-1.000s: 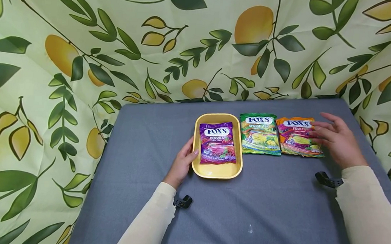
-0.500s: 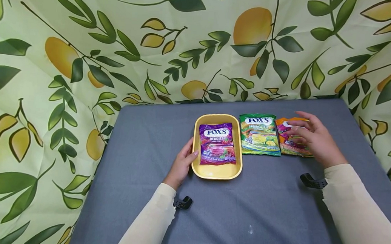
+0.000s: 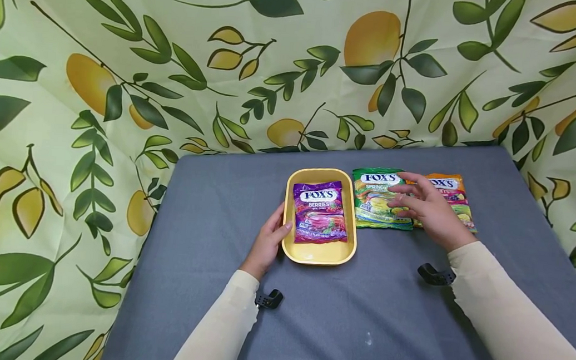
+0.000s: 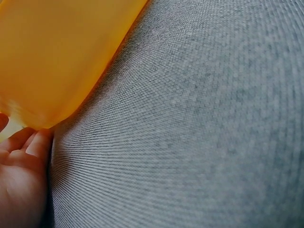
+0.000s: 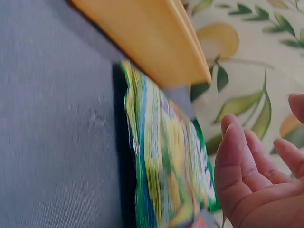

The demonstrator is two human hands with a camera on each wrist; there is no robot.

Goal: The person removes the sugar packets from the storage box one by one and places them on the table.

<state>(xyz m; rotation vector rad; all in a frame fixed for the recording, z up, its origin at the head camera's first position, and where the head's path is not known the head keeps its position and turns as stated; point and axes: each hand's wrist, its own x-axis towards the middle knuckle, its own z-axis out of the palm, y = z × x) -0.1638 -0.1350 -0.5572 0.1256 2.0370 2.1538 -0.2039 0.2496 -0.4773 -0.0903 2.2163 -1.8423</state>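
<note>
- Worktop (image 3: 206, 208): grey; left edge well apart from tray, broad grey stretch between. Far edge meets patterned cloth (image 3: 254, 88).
- Left hand (image 3: 265, 244): grips tray's left wall, thumb over rim, fingers round the outside; partly hidden behind the wall.
- Yellow tray (image 3: 315, 255): on worktop, long axis running away from person; cut off in both wrist views.
- Purple packet (image 3: 319, 213): flat inside tray, lettering upright to person, top tilted slightly left; bare tray floor on near side.
- Green packet (image 3: 373, 211): on worktop just right of tray, contact unclear; long axis away from person, lettering top at far side. Blurred in right wrist view.
- Right hand (image 3: 433, 210): over green packet's right part, fingers loosely spread, holding nothing; fingertip contact cannot be told.
- Orange packet (image 3: 459, 208): beside green, left part hidden by right hand; grey strip beyond, up to right edge.
</note>
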